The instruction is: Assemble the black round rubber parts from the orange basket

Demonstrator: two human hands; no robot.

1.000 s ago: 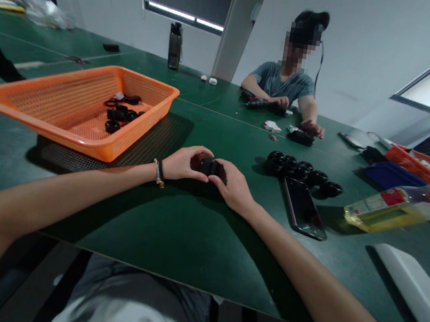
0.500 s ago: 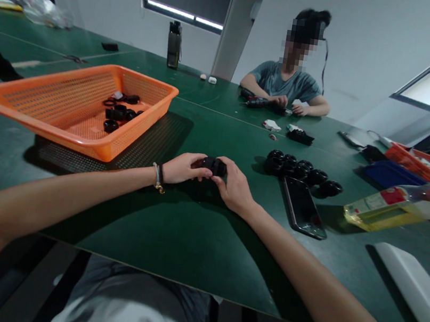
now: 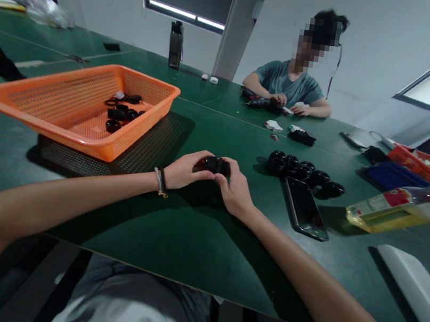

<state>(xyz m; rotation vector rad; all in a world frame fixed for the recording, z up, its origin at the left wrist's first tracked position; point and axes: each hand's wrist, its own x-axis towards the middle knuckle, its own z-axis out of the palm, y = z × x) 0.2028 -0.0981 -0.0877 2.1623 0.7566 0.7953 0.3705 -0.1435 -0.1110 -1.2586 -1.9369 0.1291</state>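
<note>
Just above the green table [image 3: 201, 256], my left hand [image 3: 187, 170] and my right hand [image 3: 237, 188] meet around a small black round part [image 3: 214, 164]. Fingers of both hands are wrapped about its two ends, with the thumbs at the near side; a groove or seam runs across its middle. Whether it is one piece or two pressed together, I cannot tell. Several similar black ring-shaped parts [image 3: 302, 171] stand in a cluster to the right of my right hand. More black parts [image 3: 121, 113] lie inside the orange basket [image 3: 69, 134] on the left.
A phone [image 3: 305, 209], a bottle of yellow liquid [image 3: 397, 210] and a white block [image 3: 415, 293] lie on the right. Across the table sits a person [image 3: 291, 81] near a dark power tool [image 3: 258, 103]. A dark drink bottle [image 3: 176, 45] stands at the back.
My hands have shifted slightly and the thumbs now sit closer together on the black part. The person opposite leans a little to the right. The view has moved slightly.
</note>
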